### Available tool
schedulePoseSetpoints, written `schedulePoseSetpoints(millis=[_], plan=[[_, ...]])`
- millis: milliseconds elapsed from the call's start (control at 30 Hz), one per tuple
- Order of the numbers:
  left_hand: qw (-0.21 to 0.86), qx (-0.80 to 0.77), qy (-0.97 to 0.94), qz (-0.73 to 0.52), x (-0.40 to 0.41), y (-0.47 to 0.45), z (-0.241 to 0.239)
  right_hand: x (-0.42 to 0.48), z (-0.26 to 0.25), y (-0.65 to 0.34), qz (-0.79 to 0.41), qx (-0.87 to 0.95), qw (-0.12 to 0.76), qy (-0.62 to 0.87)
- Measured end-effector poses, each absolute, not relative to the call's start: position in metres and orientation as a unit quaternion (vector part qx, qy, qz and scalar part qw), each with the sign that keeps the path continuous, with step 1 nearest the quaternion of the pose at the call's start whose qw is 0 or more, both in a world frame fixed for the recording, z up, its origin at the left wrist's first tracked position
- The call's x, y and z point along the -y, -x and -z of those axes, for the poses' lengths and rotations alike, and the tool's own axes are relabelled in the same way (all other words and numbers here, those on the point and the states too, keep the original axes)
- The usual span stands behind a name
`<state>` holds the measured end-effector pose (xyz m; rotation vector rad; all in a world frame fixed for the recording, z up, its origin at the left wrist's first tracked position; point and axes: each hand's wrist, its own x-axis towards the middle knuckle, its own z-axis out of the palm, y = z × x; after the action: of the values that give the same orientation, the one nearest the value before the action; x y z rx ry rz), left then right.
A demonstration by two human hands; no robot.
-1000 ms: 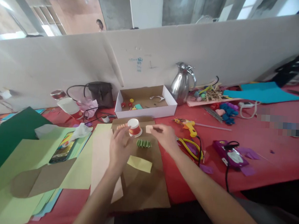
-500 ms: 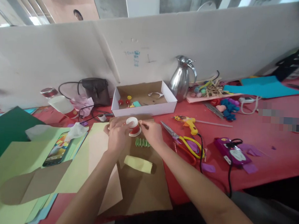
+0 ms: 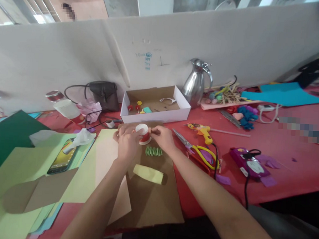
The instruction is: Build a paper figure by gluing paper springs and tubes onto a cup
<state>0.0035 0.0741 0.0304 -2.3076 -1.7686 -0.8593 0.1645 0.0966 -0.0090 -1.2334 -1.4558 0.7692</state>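
Observation:
A small red and white paper cup (image 3: pixel 143 133) stands upside down on a brown sheet of paper (image 3: pixel 150 194) in the middle of the red table. My left hand (image 3: pixel 127 142) is wrapped round its left side. My right hand (image 3: pixel 162 138) presses its fingertips against the cup's right side, pinched closed; whether anything small is in that pinch is hidden. A folded green paper fan (image 3: pixel 154 151) lies just below the cup. A pale yellow folded slip (image 3: pixel 148 173) lies nearer to me.
A white cardboard box (image 3: pixel 156 114) with small bits stands behind the cup, a steel jug (image 3: pixel 196 84) to its right. Scissors (image 3: pixel 197 150) and a yellow glue gun (image 3: pixel 201 130) lie right of my hand. A phone (image 3: pixel 60 157) rests on light green paper sheets at left.
My right hand, holding a small tan paper piece away from the cup a second ago, has moved left onto the cup. The left hand stays on the cup.

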Motion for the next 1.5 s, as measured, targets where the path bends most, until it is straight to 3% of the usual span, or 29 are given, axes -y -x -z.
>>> schedulePoseSetpoints(millis=[267, 533, 800, 1000, 1267, 1500], plan=[[0.059, 0.571, 0.767, 0.288, -0.078, -0.001, -0.025, -0.106, 0.018, -0.163, -0.358, 0.598, 0.525, 0.488], [0.02, 0.609, 0.749, 0.259, -0.079, 0.027, -0.042, -0.119, 0.017, -0.183, -0.377, 0.627, 0.476, 0.488], [-0.008, 0.637, 0.749, 0.179, -0.086, 0.065, -0.05, -0.125, 0.002, -0.205, -0.348, 0.691, 0.412, 0.481], [-0.047, 0.601, 0.774, 0.193, -0.089, 0.043, -0.05, -0.134, -0.005, -0.195, -0.344, 0.754, 0.351, 0.435], [-0.126, 0.566, 0.791, 0.196, -0.11, 0.033, -0.049, -0.141, -0.014, -0.182, -0.303, 0.797, 0.332, 0.404], [-0.1, 0.545, 0.806, 0.209, -0.114, 0.037, -0.041, -0.137, -0.009, -0.172, -0.249, 0.803, 0.339, 0.423]])
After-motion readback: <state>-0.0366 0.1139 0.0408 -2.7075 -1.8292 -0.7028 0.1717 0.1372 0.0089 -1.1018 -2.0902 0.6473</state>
